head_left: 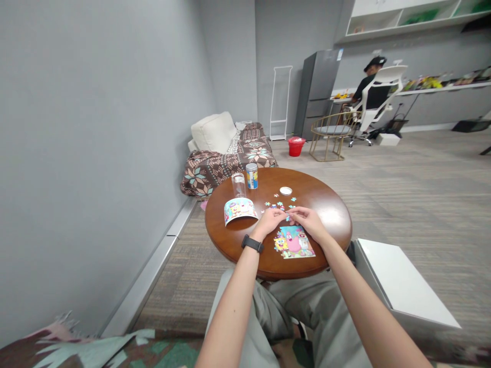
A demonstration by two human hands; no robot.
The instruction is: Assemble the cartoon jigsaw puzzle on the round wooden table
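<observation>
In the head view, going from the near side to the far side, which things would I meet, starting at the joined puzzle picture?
Joined puzzle picture → loose puzzle pieces → white round lid → red bucket → white standing rack.

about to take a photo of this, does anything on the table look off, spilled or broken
Nothing looks spilled or broken. The oddest thing is the picture sheet, which stands bowed on the table instead of lying flat. Loose pieces also lie scattered beyond the puzzle, whose left edge is ragged.
</observation>
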